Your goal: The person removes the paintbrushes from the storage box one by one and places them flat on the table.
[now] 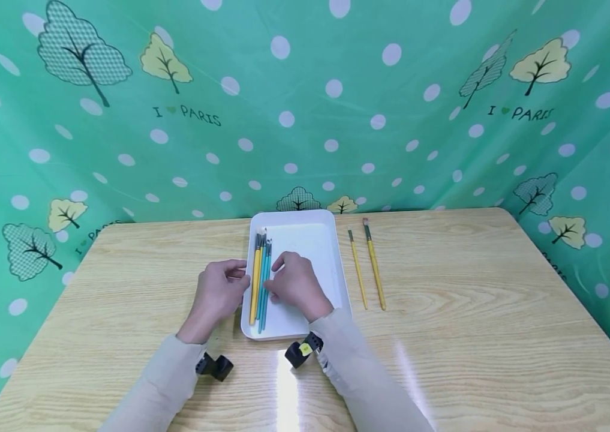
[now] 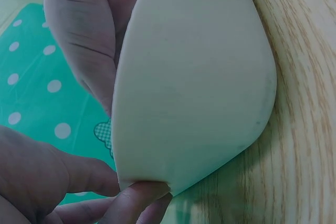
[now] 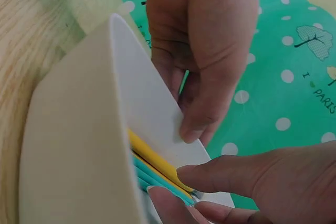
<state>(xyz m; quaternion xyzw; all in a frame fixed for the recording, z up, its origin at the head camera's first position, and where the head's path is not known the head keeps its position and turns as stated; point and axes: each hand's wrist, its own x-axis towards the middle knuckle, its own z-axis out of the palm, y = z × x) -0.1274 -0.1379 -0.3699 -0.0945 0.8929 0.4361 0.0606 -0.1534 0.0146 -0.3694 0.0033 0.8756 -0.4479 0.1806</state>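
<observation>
In the head view my left hand [image 1: 221,291] is at the left side of a white tray [image 1: 310,276]. Its thumb and fingers pinch the tray wall [image 2: 194,87] in the left wrist view. Several paintbrushes lie lengthwise along the tray's left side, bristles toward the back: yellow-handled paintbrushes [image 1: 255,288] and teal-handled paintbrushes [image 1: 261,312]. My right hand [image 1: 299,282] is over the tray, its fingertips apart and touching the brushes. In the right wrist view these fingertips partly hide the yellow handle [image 3: 152,153] and the teal handles [image 3: 168,184].
Right of the tray, a thin yellow paintbrush [image 1: 358,270] and a thicker yellow paintbrush [image 1: 374,264] lie on the wooden table [image 1: 472,318]. A green dotted curtain [image 1: 305,162] hangs along the table's back edge.
</observation>
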